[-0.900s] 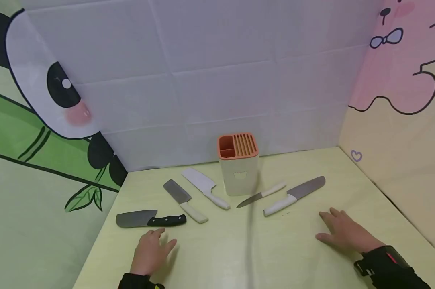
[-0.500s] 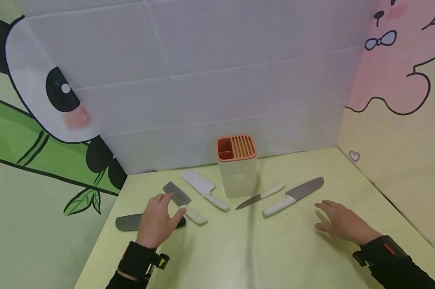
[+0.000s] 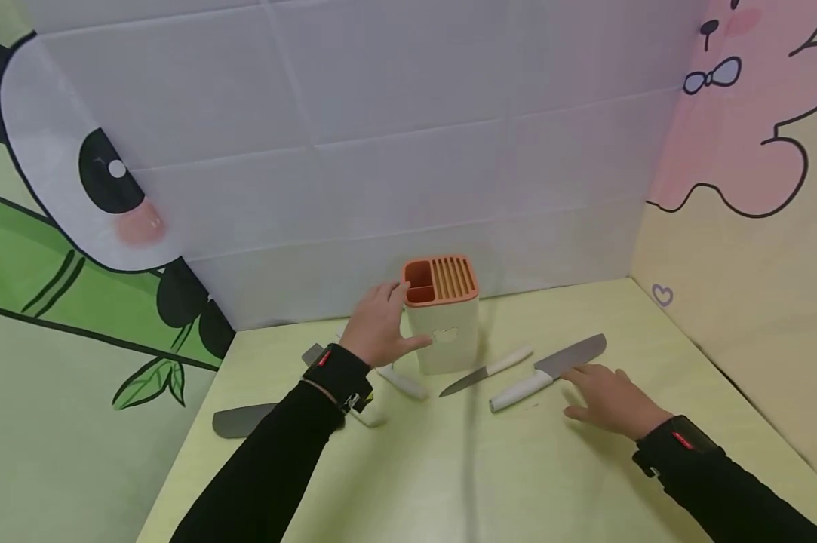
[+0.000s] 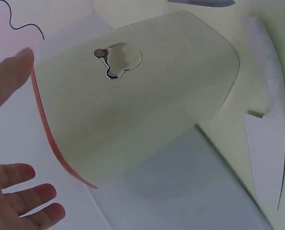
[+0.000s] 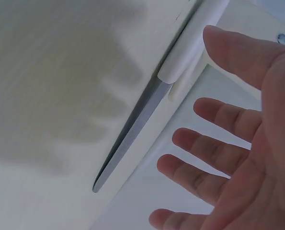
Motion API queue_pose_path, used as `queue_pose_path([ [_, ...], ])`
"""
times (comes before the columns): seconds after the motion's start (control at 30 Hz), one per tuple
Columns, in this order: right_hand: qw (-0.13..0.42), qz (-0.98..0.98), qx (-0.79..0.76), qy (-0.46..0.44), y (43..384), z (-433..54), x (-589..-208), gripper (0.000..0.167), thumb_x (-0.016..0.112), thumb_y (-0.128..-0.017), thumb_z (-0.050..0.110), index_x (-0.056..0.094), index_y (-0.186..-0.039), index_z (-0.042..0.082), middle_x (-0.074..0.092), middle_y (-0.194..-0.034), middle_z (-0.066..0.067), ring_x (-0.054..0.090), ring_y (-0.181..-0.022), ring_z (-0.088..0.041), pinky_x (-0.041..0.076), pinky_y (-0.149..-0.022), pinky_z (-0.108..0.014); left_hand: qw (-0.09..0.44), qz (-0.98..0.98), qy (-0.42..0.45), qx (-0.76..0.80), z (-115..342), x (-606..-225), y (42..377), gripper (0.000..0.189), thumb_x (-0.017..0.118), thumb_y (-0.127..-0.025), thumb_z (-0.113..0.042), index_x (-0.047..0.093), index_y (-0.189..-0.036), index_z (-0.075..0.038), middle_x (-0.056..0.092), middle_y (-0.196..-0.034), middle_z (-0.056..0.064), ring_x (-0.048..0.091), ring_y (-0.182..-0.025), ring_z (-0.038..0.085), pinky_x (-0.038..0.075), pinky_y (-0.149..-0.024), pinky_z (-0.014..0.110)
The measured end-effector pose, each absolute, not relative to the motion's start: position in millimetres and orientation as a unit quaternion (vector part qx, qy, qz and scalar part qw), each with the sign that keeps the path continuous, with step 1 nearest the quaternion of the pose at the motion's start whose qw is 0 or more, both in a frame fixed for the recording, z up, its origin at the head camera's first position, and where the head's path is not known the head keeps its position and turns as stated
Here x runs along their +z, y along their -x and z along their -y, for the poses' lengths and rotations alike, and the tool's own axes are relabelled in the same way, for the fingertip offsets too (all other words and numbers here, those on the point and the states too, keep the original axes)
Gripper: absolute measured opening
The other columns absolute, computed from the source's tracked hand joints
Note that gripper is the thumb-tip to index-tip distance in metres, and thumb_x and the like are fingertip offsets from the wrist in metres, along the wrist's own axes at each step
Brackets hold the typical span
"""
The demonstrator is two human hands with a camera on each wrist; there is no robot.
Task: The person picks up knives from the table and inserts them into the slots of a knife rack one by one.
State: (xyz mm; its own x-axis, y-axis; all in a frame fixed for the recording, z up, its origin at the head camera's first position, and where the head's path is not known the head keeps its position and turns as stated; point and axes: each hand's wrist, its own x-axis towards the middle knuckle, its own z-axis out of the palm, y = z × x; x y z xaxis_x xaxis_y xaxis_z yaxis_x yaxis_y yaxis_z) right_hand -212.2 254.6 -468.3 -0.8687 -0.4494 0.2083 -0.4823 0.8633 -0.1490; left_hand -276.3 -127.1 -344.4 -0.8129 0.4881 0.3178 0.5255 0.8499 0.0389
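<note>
A cream knife block (image 3: 442, 343) with an orange slotted top stands upright at the back of the table. My left hand (image 3: 377, 329) is at its upper left side, thumb and fingers spread and holding nothing. The left wrist view has the block's wall (image 4: 132, 105) close in front of the thumb and fingers. To the right, a large kitchen knife (image 3: 574, 354) with a white handle lies flat. Beside it hovers my right hand (image 3: 612, 400), its fingertips overlapping the knife near the handle. In the right wrist view the fingers are apart, with the blade (image 5: 132, 132) beyond them.
A small paring knife (image 3: 486, 372) lies in front of the block. Left of it are a white cleaver's handle (image 3: 403, 382) and a grey blade (image 3: 241, 421), both partly behind my left arm. A cloth wall (image 3: 408, 166) rises behind the table.
My left hand has moved from the black-handled knife at the left, up and right to the knife block. My right hand has shifted slightly left, closer to the large knife.
</note>
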Motion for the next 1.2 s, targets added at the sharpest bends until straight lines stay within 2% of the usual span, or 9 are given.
queue_pose_path([
  [0.13,0.092,0.961,0.068,-0.250,225,-246,-469,0.054,0.085,-0.072,0.029,0.061,-0.113,0.003,0.063,-0.108,-0.014,0.061,-0.099,-0.035,0.045,-0.076,-0.069,0.105,0.962,0.250,-0.014,103,-341,291,0.103,0.065,-0.078,-0.067,0.029,-0.149,-0.002,0.035,-0.149,0.017,0.028,-0.140,0.032,0.029,-0.110,0.049],
  [0.27,0.097,0.959,0.048,-0.263,236,-237,-475,0.059,0.085,-0.071,0.028,0.062,-0.117,0.000,0.063,-0.112,-0.017,0.060,-0.103,-0.037,0.045,-0.080,-0.066,0.055,0.973,0.224,0.026,88,-339,308,0.112,0.061,-0.074,-0.076,0.023,-0.152,-0.004,0.030,-0.153,0.013,0.020,-0.144,0.029,0.027,-0.110,0.054],
  [0.37,0.102,0.952,0.043,-0.285,242,-230,-479,0.060,0.085,-0.071,0.026,0.061,-0.119,0.000,0.063,-0.115,-0.017,0.060,-0.106,-0.036,0.045,-0.082,-0.065,0.018,0.977,0.206,0.044,82,-342,319,0.118,0.058,-0.071,-0.080,0.020,-0.153,-0.004,0.029,-0.154,0.013,0.018,-0.145,0.028,0.026,-0.110,0.055],
  [0.53,0.095,0.941,0.054,-0.322,248,-222,-483,0.054,0.084,-0.072,0.019,0.063,-0.119,0.002,0.065,-0.115,-0.014,0.061,-0.104,-0.035,0.048,-0.079,-0.062,-0.031,0.983,0.173,0.053,74,-349,331,0.120,0.053,-0.071,-0.084,0.015,-0.154,-0.005,0.031,-0.154,0.012,0.021,-0.144,0.027,0.027,-0.110,0.054],
  [0.67,0.104,0.927,0.054,-0.357,252,-220,-485,0.045,0.083,-0.073,0.013,0.064,-0.113,0.004,0.069,-0.107,-0.010,0.065,-0.095,-0.029,0.053,-0.076,-0.049,-0.025,0.985,0.165,0.050,70,-353,338,0.119,0.051,-0.072,-0.084,0.017,-0.153,-0.004,0.037,-0.150,0.012,0.029,-0.140,0.027,0.035,-0.106,0.049],
  [0.8,0.102,0.919,0.060,-0.376,256,-219,-488,0.033,0.080,-0.075,0.006,0.065,-0.105,0.004,0.069,-0.094,-0.005,0.066,-0.083,-0.019,0.055,-0.071,-0.036,-0.011,0.983,0.177,0.052,68,-356,344,0.113,0.050,-0.077,-0.080,0.019,-0.152,-0.002,0.040,-0.147,0.014,0.034,-0.137,0.027,0.038,-0.105,0.042],
  [1.0,0.111,0.914,0.048,-0.388,263,-216,-494,0.023,0.076,-0.079,0.003,0.065,-0.099,0.004,0.067,-0.087,-0.002,0.064,-0.076,-0.014,0.054,-0.065,-0.032,0.011,0.979,0.193,0.061,71,-360,354,0.107,0.053,-0.079,-0.076,0.025,-0.149,0.000,0.047,-0.139,0.014,0.045,-0.127,0.027,0.041,-0.103,0.038],
  [1.2,0.163,0.897,-0.007,-0.410,267,-212,-499,0.027,0.076,-0.073,-0.005,0.057,-0.089,0.007,0.057,-0.074,-0.001,0.055,-0.060,-0.013,0.045,-0.049,-0.027,0.008,0.980,0.188,0.066,70,-360,356,0.108,0.053,-0.079,-0.076,0.023,-0.151,-0.001,0.043,-0.145,0.013,0.040,-0.133,0.026,0.039,-0.105,0.037],
])
